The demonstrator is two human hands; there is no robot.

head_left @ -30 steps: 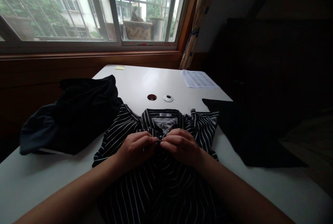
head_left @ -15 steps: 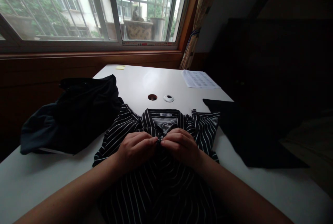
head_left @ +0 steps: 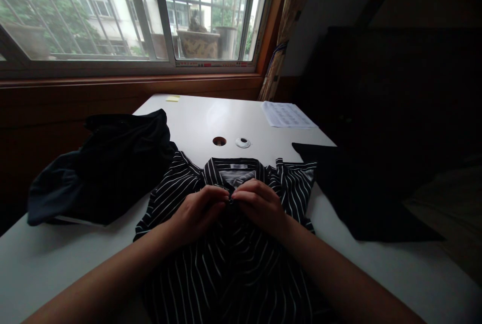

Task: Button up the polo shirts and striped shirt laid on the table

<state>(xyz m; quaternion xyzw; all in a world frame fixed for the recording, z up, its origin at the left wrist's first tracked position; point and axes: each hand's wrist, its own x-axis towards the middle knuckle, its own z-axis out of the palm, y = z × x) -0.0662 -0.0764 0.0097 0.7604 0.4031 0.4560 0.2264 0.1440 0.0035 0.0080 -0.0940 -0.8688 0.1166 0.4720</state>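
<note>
A black shirt with white stripes (head_left: 203, 268) lies face up in front of me, its collar pointing toward the window and its short sleeves spread to the sides. My left hand (head_left: 199, 211) pinches the front placket just below the collar, thumb and fingertips pressed together on the cloth. Right beside it, my right hand (head_left: 261, 206) grips the same spot from the other side, fingers curled. The fingertips of both hands nearly meet. Any button between them is too small and dark to make out.
The shirt rests on a white table (head_left: 188, 118). Dark clothes (head_left: 113, 163) are heaped at the left, and a flat dark cloth (head_left: 350, 193) hangs over the right side. Farther back are printed paper (head_left: 288, 114), a yellow note (head_left: 172, 98), a cable hole (head_left: 219, 141) and its white cover (head_left: 243, 142).
My left fingers have shifted, lifting and arching more over the placket. My right hand has moved slightly up and left. Both stay at the shirt front.
</note>
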